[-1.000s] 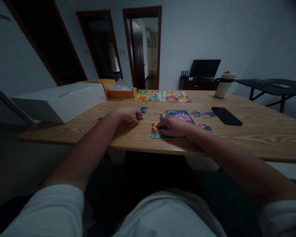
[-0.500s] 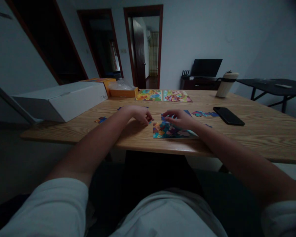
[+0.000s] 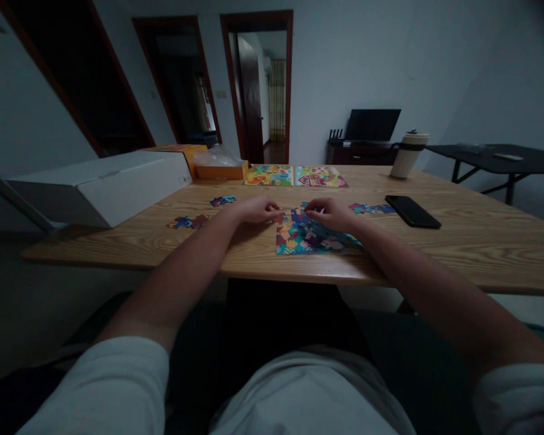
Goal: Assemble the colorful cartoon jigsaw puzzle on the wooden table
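Resting on the wooden table (image 3: pixel 480 241), both hands meet the jigsaw puzzle (image 3: pixel 310 237); left hand (image 3: pixel 254 209) pinches a puzzle piece (image 3: pixel 278 218); right hand (image 3: pixel 329 212) presses curled fingers on it.

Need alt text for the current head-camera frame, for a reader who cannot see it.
Seated at a wooden table, a person rests both hands on the far edge of a partly assembled colourful jigsaw puzzle: left hand, right hand. Loose puzzle pieces, a white box, a black phone and a tumbler lie around.
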A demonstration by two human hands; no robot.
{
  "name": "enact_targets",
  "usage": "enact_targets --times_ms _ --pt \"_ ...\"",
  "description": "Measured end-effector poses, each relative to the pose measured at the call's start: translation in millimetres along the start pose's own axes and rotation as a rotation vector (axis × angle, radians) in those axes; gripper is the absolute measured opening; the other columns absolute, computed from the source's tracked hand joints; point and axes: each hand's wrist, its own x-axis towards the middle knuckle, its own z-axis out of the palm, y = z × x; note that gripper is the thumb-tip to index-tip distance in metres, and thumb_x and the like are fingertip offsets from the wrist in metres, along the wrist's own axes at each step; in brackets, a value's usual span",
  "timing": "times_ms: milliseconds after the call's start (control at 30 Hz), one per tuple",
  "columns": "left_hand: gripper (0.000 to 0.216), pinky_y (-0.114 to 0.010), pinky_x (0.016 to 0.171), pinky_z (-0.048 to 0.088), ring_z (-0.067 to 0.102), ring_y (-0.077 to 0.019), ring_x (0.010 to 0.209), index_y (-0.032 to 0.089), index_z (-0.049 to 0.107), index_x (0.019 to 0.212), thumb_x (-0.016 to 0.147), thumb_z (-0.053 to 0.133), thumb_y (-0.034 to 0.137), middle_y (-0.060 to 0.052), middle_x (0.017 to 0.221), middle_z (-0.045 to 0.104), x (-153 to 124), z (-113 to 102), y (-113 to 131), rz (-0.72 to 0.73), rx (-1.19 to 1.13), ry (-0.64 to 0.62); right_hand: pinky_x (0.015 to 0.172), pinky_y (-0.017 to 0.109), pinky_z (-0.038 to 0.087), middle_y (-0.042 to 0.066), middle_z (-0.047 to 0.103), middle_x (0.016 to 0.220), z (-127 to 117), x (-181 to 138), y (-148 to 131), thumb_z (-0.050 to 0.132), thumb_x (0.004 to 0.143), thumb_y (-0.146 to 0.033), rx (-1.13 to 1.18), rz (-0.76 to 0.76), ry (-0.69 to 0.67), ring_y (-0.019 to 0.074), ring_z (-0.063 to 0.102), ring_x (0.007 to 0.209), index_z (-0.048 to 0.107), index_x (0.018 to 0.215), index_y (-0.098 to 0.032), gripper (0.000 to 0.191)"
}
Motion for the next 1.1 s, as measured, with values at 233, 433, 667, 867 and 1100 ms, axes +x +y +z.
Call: enact_targets --times_ms 233,433,667,867,1100 --pt "0.052 -0.029 0.087 0.044 0.064 -0.0226 0.103 0.026 0.067 0.131 0.08 0.066 0.039 -0.007 0.123 0.071 -5 3 -3 0.104 -0.05 -0.034 0.074 0.033 0.051 0.01 0.076 0.094 1 0 2 0.056 0.091 -0.029 -0.034 0.02 -0.026 0.0209 0.065 0.081 0.076 0.098 -0.016 0.025" --pt "0.045 -0.035 0.081 0.044 0.064 -0.0279 0.093 0.021 0.075 0.109 0.088 0.057 0.056 -0.013 0.101 0.074 -7 6 22 -0.095 0.19 0.138 0.07 0.03 0.05 0.009 0.076 0.094 -1 -1 -1 0.058 0.09 -0.026 -0.045 0.042 -0.062 0.0195 0.065 0.078 0.076 0.097 -0.016 0.022" --pt "0.047 -0.03 0.091 0.044 0.062 -0.0253 0.109 0.02 0.066 0.129 0.087 0.059 0.039 -0.011 0.127 0.068 -4 6 13 0.037 0.108 0.056 0.07 0.032 0.05 0.01 0.076 0.095 -2 -2 -2 0.057 0.091 -0.026 -0.065 0.056 -0.06 0.0208 0.065 0.078 0.077 0.097 -0.016 0.024" --pt "0.05 -0.026 0.086 0.045 0.064 -0.0213 0.105 0.019 0.062 0.133 0.087 0.06 0.038 -0.009 0.127 0.069 -4 8 3 0.077 0.081 -0.004 0.069 0.032 0.049 0.008 0.076 0.093 -2 -3 -1 0.055 0.09 -0.027 -0.072 0.034 -0.074 0.0204 0.065 0.077 0.077 0.097 -0.017 0.024" --pt "0.045 -0.03 0.078 0.046 0.066 -0.0241 0.095 0.016 0.065 0.126 0.087 0.06 0.038 -0.011 0.109 0.074 2 18 14 -0.02 0.184 0.187 0.066 0.03 0.047 0.009 0.076 0.093 -1 -4 -2 0.056 0.09 -0.026 -0.071 0.057 -0.094 0.0194 0.065 0.074 0.076 0.099 -0.016 0.024"
